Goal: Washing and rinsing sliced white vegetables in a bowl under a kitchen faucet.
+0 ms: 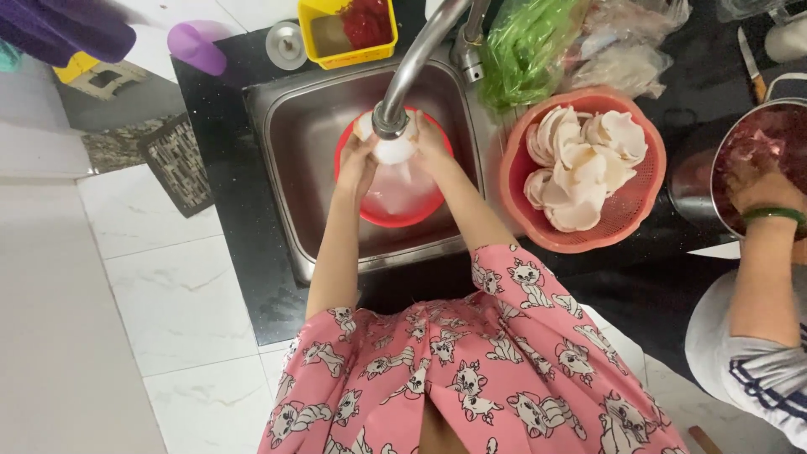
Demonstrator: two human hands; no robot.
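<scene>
Pink cat-printed fabric of the person's clothing fills the lower frame, and from it both bare forearms reach up into the steel sink point(294, 143). Left hand point(357, 164) and right hand point(433, 143) meet under the curved metal tap point(412, 67), both closed around one pale, rounded white piece point(393, 151) that sits directly beneath the spout. That piece lies between the two palms, so neither hand is nearer; its long axis cannot be made out, since fingers and spout cover much of it. Just below the hands stands a round red plastic bowl point(424, 214) inside the sink, holding water.

Outward to the right, on the black bench point(227, 193), a salmon-pink plastic colander point(647, 202) carries a heap of similar pale curved pieces point(580, 164), near the right forearm. Beyond it lie a green plastic bag point(525, 50) and a yellow square tray point(346, 57) behind the sink. At the far right another person's hand with a green bangle point(772, 213) rests in a large steel pot point(723, 181).
</scene>
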